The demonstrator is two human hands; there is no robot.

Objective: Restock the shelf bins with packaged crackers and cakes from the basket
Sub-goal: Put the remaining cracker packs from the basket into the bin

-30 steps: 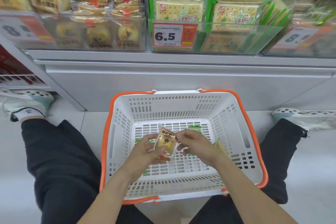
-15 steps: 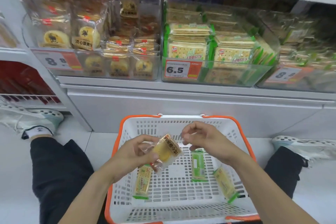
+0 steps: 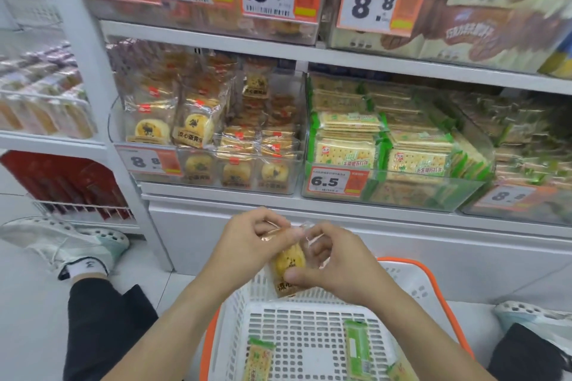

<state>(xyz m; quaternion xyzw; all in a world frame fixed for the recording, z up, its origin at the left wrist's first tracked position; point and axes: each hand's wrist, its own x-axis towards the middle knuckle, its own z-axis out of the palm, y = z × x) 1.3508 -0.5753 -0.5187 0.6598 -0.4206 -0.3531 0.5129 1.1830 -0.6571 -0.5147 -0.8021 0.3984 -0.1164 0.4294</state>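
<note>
A white metal shop shelf fills the view, standing on a pale tiled floor. On its lower level two clear plastic bins sit side by side: the left clear bin holds round yellow cakes in clear wrappers, the right clear bin holds stacked green-edged cracker packs. Orange-and-white price tags hang on the bin fronts and on the level above.

In front of the shelf, on the floor, stands a white slotted plastic basket with an orange rim, between the person's black-trousered legs; a white perforated shoe shows at the left and another at the right edge.

Both forearms reach forward and meet above the basket's far wall. The left hand pinches the top of a single clear-wrapped yellow round cake with curled fingers. The right hand has its thumb against the lower part of the packet and its fingers curled at the crinkled upper edge. The cake hangs upright between the two grips, below the cake bin.

Three green-edged cracker packets lie on the basket floor; one is partly cut off at the frame's lower edge.
</note>
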